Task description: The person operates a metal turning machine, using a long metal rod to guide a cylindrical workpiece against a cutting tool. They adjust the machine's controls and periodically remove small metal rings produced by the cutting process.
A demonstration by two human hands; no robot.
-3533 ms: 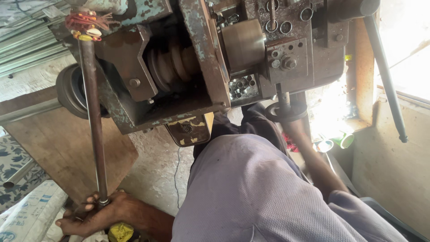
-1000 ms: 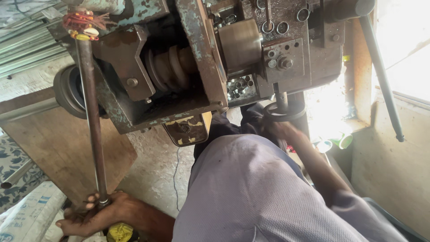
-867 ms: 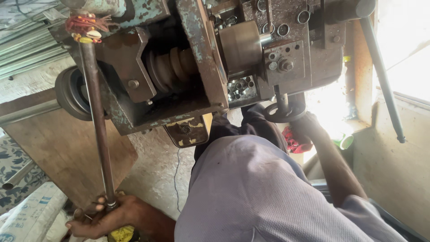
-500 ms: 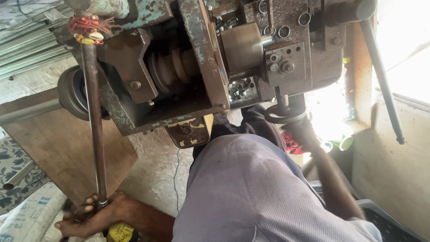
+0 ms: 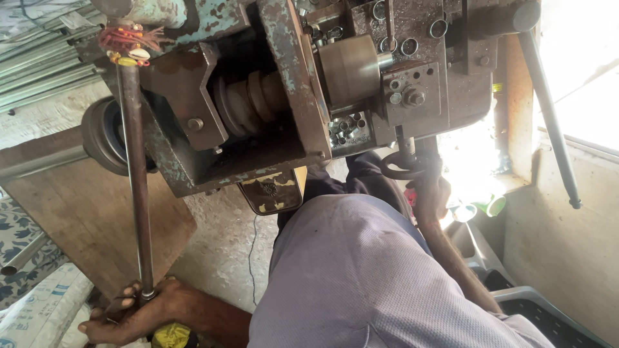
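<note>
Down at near left my left hand (image 5: 132,316) has its fingers wrapped round the foot of the long rod (image 5: 135,187), while my right hand (image 5: 431,196) grips the small handwheel (image 5: 401,165) under the machine (image 5: 309,84), so I judge feeding is under way.

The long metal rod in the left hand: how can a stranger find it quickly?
Find the big rusty blue-green machine. At its left corner, red threads are tied on a long grey rod that runs down to the left hand. Unlike the lever at right, it is held.
</note>
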